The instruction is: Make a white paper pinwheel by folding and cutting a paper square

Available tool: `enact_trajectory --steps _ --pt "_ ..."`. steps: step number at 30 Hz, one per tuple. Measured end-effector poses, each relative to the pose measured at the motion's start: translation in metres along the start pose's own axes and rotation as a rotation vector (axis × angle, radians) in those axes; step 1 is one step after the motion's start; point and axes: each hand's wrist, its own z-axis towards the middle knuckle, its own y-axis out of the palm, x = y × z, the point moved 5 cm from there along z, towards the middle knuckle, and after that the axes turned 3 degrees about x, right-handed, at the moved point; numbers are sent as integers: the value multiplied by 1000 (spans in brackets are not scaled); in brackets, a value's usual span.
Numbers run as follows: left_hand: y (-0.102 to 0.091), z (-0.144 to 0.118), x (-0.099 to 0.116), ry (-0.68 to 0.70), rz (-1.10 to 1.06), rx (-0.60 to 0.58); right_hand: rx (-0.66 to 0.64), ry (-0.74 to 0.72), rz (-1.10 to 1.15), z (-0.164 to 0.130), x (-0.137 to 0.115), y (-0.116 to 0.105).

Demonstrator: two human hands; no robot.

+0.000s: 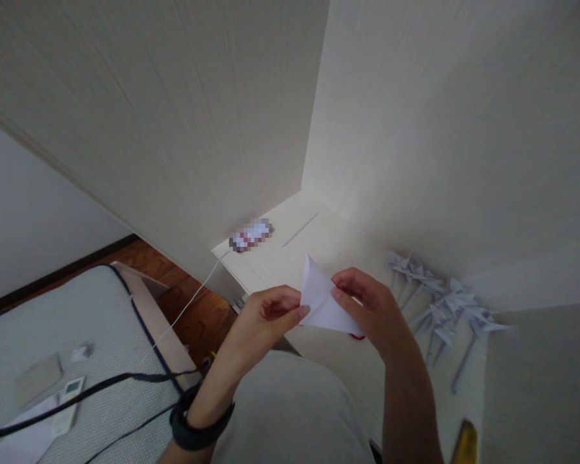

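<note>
Your left hand [270,316] and right hand [367,306] both pinch a folded white paper [321,299] above the tabletop [328,238]. Paper pinwheels [439,303] lie near its right edge.

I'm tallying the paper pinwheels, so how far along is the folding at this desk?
Done: a cluster of finished paper pinwheels on sticks lies on the white desk to the right; the blur stops me counting them. In hand: the left hand and right hand pinch a folded white sheet, still a plain triangle. Left: that sheet has no blades or stick yet; a thin stick lies unused farther back.
</note>
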Motion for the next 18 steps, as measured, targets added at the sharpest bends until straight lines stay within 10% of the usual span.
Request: enact_trajectory --steps 18 --pt "0 3 -2 -49 5 -70 -97 -19 -99 -2 -2 5"
